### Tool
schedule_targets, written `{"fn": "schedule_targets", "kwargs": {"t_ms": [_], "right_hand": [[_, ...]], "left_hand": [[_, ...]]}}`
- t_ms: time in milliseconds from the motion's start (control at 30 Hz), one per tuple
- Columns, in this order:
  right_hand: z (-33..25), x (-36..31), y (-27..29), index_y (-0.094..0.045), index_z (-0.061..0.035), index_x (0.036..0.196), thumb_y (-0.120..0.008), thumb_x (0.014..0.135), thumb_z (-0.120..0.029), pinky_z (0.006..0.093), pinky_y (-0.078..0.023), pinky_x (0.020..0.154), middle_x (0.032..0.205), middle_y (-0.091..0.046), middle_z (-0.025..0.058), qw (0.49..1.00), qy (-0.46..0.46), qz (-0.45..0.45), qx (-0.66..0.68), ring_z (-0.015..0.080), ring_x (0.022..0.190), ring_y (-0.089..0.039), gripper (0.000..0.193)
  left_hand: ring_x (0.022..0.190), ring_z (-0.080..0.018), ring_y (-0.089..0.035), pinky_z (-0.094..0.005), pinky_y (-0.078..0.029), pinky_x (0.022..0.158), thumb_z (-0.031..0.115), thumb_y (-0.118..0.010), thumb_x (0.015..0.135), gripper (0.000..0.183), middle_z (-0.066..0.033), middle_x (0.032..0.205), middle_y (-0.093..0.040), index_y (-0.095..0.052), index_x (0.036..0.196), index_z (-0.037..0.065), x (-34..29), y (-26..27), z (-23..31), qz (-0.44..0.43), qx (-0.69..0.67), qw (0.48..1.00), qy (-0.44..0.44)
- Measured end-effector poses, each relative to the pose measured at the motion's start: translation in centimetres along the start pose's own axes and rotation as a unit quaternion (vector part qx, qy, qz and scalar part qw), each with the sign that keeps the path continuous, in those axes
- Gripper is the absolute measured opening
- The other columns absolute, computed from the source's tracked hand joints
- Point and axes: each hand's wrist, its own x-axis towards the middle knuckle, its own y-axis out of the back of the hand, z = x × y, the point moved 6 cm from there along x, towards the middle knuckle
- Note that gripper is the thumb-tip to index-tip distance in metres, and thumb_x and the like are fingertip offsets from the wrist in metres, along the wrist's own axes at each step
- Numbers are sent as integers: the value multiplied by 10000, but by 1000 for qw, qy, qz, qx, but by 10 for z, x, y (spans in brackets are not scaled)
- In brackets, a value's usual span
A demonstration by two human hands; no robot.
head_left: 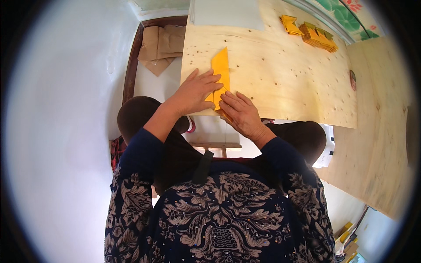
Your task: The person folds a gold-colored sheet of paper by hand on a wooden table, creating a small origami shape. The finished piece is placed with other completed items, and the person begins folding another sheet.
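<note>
A folded strip of yellow paper (221, 63) lies near the front left edge of the plywood table. Its far end comes to a slanted point, and the near end is creased into smaller folds at the table's edge. Spread over its left side, my left hand (193, 93) presses down with fingers stretched and thumb apart. My right hand (244, 115) closes over the near end from the right, its fingers bent against the folds. Part of that near end shows beneath the right palm; the right thumb is hidden.
Several folded yellow paper pieces (316, 37) stand stacked at the table's (280, 83) far right. A pale sheet (228, 14) lies at the far left, and a small red-and-dark object (353, 80) by the right edge. Brown paper (161, 46) sits left of the table; another plywood board (372, 144) adjoins rightward.
</note>
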Motion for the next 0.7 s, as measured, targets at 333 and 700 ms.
{"fn": "schedule_targets", "kwargs": {"t_ms": [333, 700], "right_hand": [[8, 3, 3, -683, -93, 1170, -692, 888, -203, 416, -423, 1072, 1268, -651, 80, 996, -55, 18, 68, 236, 1244, -581, 304], [10, 8, 4, -698, -101, 1140, -721, 868, -221, 400, -452, 1048, 1238, -667, 73, 995, -66, 21, 69, 223, 1218, -601, 298]], "left_hand": [[1370, -280, -431, -495, -204, 1209, 205, -802, 738, 425, -82, 1298, -565, -609, 1105, 114, -27, -16, 18, 80, -50, 995, 34], [1228, -241, -595, -498, -257, 1191, 63, -724, 795, 214, -50, 1183, -667, -641, 988, 102, -24, -21, 17, 126, 17, 992, 22]]}}
